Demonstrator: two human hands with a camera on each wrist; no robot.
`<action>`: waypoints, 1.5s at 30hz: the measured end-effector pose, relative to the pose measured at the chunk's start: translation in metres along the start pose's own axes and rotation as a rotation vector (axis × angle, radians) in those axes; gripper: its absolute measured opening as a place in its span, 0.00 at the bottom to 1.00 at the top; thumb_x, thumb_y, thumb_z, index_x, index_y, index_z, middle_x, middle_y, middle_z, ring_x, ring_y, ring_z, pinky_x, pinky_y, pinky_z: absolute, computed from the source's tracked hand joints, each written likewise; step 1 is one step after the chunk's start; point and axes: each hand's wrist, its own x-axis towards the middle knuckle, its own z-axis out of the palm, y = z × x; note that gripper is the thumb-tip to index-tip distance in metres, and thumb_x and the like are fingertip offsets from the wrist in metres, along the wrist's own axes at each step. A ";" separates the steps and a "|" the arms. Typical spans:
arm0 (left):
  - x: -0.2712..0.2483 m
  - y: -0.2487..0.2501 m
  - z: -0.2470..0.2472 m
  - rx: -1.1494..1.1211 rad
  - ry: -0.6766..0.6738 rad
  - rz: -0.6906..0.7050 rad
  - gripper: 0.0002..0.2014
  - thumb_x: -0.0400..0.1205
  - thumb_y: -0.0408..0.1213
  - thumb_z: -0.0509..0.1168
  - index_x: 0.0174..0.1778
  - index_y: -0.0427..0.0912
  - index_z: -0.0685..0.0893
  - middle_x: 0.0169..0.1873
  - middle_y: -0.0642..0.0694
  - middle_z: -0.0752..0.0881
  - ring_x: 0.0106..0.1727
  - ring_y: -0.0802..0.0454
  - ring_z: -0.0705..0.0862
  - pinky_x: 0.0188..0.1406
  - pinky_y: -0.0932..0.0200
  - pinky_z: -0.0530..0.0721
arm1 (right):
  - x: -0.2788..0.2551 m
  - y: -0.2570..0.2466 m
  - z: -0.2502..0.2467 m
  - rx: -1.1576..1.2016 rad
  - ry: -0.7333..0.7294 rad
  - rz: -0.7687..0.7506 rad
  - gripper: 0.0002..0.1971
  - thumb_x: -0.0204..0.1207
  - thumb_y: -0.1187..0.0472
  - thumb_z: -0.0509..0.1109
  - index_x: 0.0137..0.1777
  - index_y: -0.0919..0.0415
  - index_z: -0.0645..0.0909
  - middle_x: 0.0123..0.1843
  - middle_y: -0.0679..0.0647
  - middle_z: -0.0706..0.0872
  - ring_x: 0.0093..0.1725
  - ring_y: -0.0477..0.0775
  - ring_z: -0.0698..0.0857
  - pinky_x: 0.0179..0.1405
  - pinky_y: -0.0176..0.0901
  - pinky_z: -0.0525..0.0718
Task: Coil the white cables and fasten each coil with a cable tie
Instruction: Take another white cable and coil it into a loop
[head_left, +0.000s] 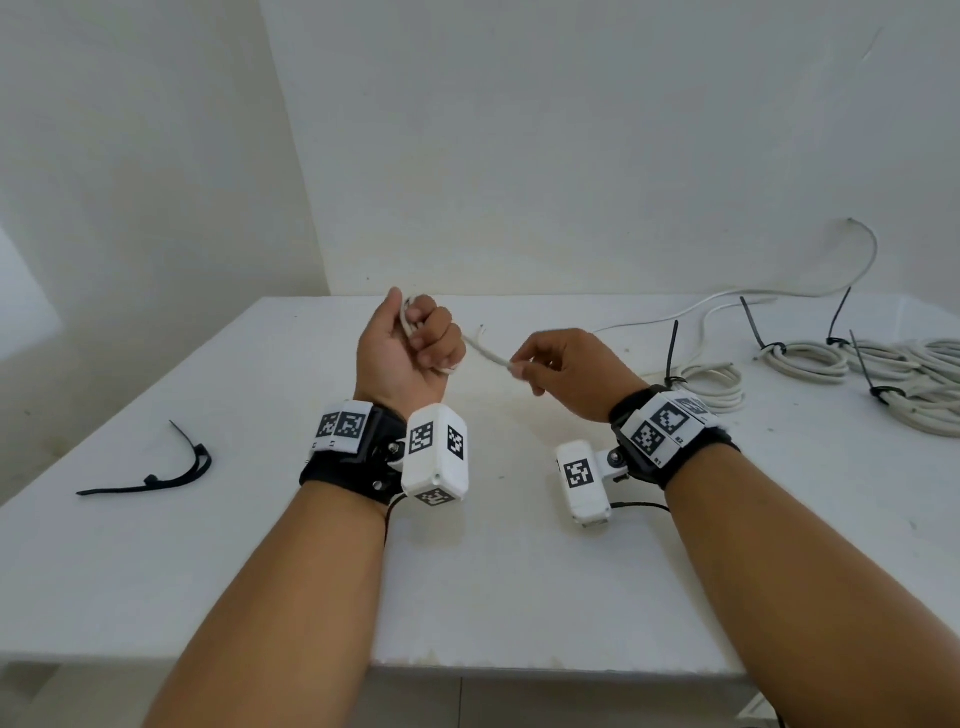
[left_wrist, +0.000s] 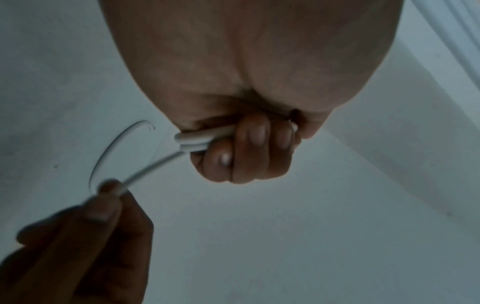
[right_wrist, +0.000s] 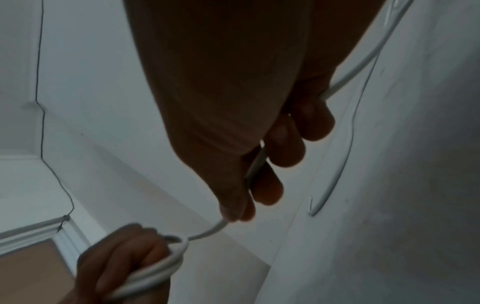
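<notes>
L hand (head_left: 410, 353) fist round white cable (head_left: 485, 353) loops; R hand (head_left: 566, 374) pinching its free run.

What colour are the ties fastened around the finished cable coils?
Black ties, seen best in the head view.

In the head view the curled fingers of the left hand (head_left: 410, 353) hide most of the white cable (head_left: 488, 353) loops, so their number cannot be counted. The right hand (head_left: 566, 374) covers the cable where it passes through the palm. On the table (head_left: 260, 545), the tied cable coils (head_left: 909, 384) run off the right edge. The right wrist view is dark, and the fingertips (right_wrist: 233, 211) pinching the cable are shadowed. In the left wrist view the right hand is blurred and cut off at the lower left corner.
</notes>
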 end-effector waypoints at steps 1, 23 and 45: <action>0.001 -0.003 0.001 0.004 0.009 0.005 0.23 0.88 0.50 0.46 0.28 0.46 0.69 0.18 0.52 0.64 0.17 0.56 0.62 0.21 0.60 0.62 | -0.001 -0.002 0.003 -0.013 -0.066 0.004 0.06 0.80 0.52 0.73 0.44 0.50 0.88 0.30 0.45 0.87 0.27 0.37 0.78 0.34 0.33 0.76; -0.002 -0.026 0.007 1.438 -0.039 -0.376 0.17 0.87 0.40 0.52 0.34 0.42 0.74 0.22 0.48 0.74 0.24 0.51 0.71 0.29 0.57 0.68 | -0.017 -0.035 -0.005 -0.071 -0.107 -0.281 0.07 0.73 0.66 0.72 0.43 0.54 0.91 0.27 0.40 0.83 0.26 0.43 0.76 0.27 0.28 0.72; -0.018 -0.015 0.015 0.373 -0.456 -0.398 0.30 0.75 0.67 0.67 0.28 0.48 0.60 0.15 0.54 0.57 0.16 0.56 0.53 0.18 0.60 0.50 | -0.005 -0.016 -0.003 0.230 0.068 -0.159 0.18 0.87 0.54 0.65 0.41 0.62 0.89 0.25 0.40 0.82 0.28 0.44 0.78 0.35 0.35 0.79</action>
